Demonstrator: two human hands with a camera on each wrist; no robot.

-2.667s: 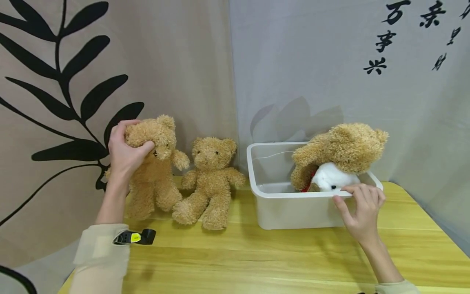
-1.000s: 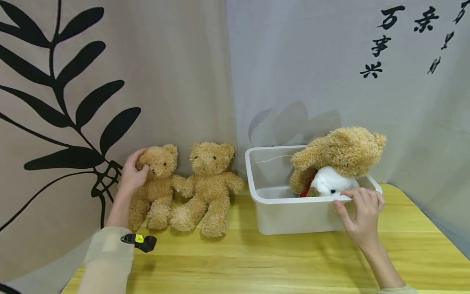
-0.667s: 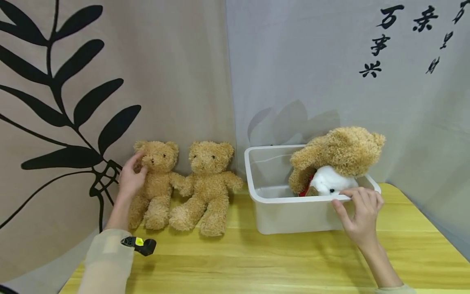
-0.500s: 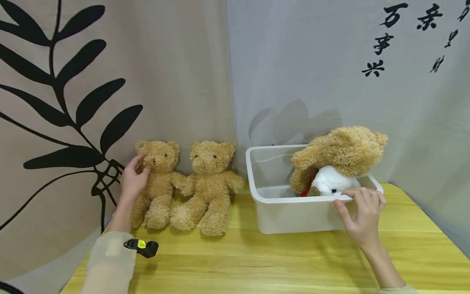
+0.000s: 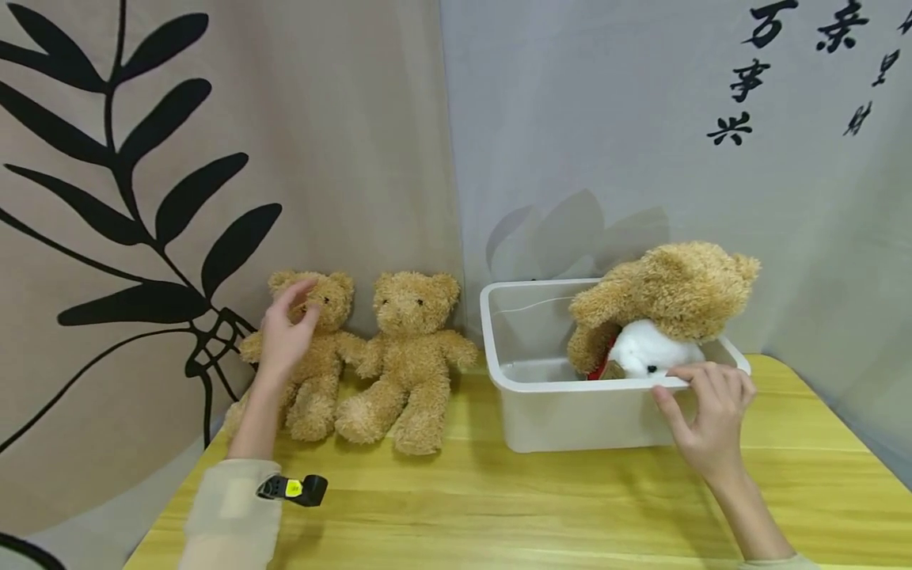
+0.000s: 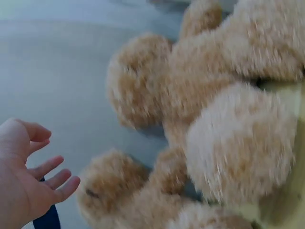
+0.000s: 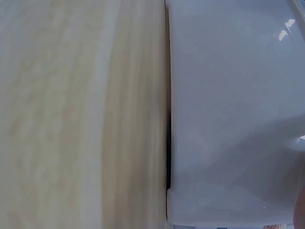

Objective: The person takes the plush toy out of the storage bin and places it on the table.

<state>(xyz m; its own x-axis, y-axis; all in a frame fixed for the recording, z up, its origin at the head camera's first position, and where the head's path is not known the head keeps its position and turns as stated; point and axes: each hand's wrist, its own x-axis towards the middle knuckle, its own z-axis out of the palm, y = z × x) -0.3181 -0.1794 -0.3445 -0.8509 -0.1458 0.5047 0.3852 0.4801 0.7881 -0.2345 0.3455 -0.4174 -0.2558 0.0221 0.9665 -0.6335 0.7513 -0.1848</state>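
Note:
My left hand (image 5: 285, 336) is raised in front of the left teddy bear (image 5: 322, 360), with thumb and fingers spread apart and nothing between them. In the left wrist view, a gap separates that hand (image 6: 28, 186) from the bear's head (image 6: 112, 183). A second teddy bear (image 5: 412, 356) sits upright beside the first, their arms touching. My right hand (image 5: 715, 416) grips the front rim of the white plastic bin (image 5: 577, 416), fingers over the edge and thumb outside. Inside the bin, another teddy bear (image 5: 694, 293) leans over a white plush toy (image 5: 648, 348) with a bit of red.
The wooden table (image 5: 499, 514) extends in front of the bears and bin. A curtain (image 5: 342, 142) with a black leaf print hangs close behind. A black strap device (image 5: 294, 488) is worn on my left wrist. In the right wrist view, the bin's wall (image 7: 233, 95) fills the right half.
The left bear was lowered to sit beside the second bear, then my left hand let go of its head and drew toward me. My right hand has stayed on the bin rim.

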